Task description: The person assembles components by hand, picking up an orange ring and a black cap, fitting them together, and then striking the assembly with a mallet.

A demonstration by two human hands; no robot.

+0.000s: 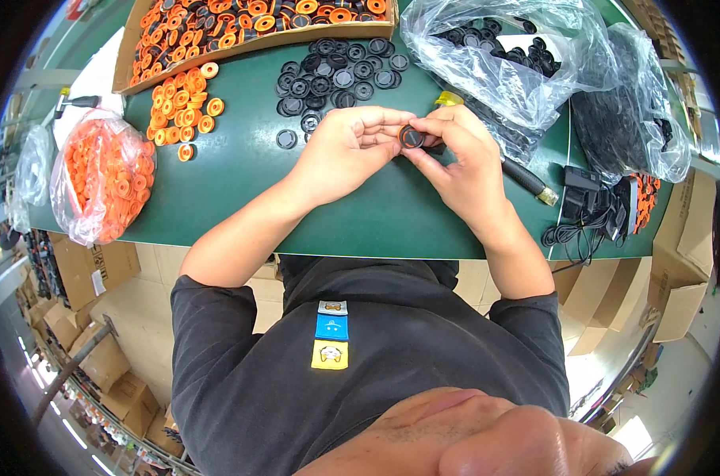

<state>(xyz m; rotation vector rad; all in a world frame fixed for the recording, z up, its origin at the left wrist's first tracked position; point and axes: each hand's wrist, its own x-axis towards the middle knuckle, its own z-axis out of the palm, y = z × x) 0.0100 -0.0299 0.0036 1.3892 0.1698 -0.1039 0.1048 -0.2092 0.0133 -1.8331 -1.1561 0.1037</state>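
A round cap [411, 137], black w/ thin orange showing on its face, is held above the green table [241, 178], in front of the loose black discs [343, 78]. It's gripped by both hands: its left edge is met by thumb & fingertips of the left hand [348, 147], palm half curled; its other side is pinched btwn thumb & index of the right hand [465, 155]. A dark bit shows under the R fingers; whether it's part of the cap can't be told.

For the step in hand, prob. a fit or check by feel, the cap is best held level & square btwn the fingertips, w/ pressure spread evenly round the edge so it isn't tilted. Fingertips should be kept off the middle so the face can be seen, and the rim turned & felt for gaps. A light pinch is enough; a slick edge could slip if squeezed hard. Orange rings [181, 103] lie off to the left, well apart from the hands, so the work area isn't crowded
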